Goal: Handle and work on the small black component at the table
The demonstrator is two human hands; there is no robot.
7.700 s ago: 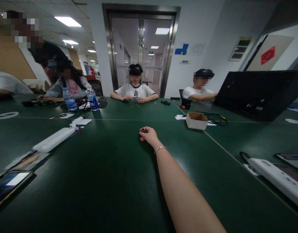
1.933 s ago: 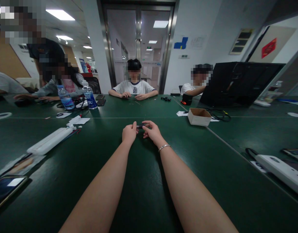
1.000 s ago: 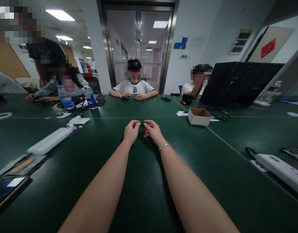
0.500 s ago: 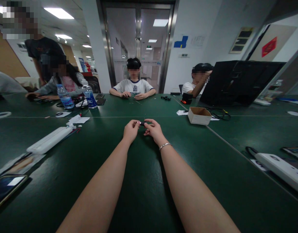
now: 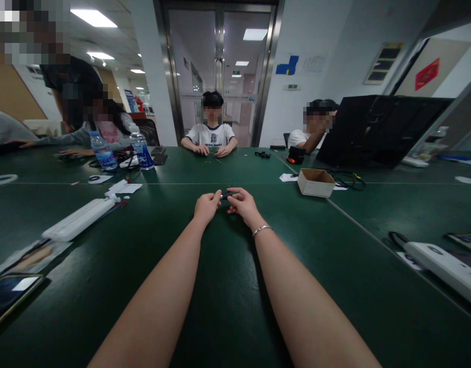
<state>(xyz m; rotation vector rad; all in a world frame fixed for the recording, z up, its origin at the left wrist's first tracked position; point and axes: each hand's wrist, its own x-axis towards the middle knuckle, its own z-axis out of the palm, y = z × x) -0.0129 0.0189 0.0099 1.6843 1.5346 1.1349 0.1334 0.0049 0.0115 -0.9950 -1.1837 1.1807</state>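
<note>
A small dark object (image 5: 226, 196) is held between my two hands, above the middle of the green table (image 5: 227, 286). My left hand (image 5: 207, 208) pinches its left end between thumb and fingers. On its right end, the thumb and index finger of my right hand (image 5: 243, 204) are closed, with the other fingers curled below. A silver bracelet (image 5: 262, 230) is round my right wrist. The object is too small to name.
An open box (image 5: 316, 183) stands right of my hands, with cables (image 5: 348, 180) behind. Farther right are a monitor (image 5: 377, 130) and a white power strip (image 5: 442, 266). Left lie a white package (image 5: 80, 220) and a phone (image 5: 13, 299); two bottles (image 5: 142, 152) stand beyond. Several people sit or stand around.
My hands stay nearly in place; the left thumb has shifted slightly on the dark object. The person at the left has stretched an arm farther left, and the person opposite has drawn their arms in.
</note>
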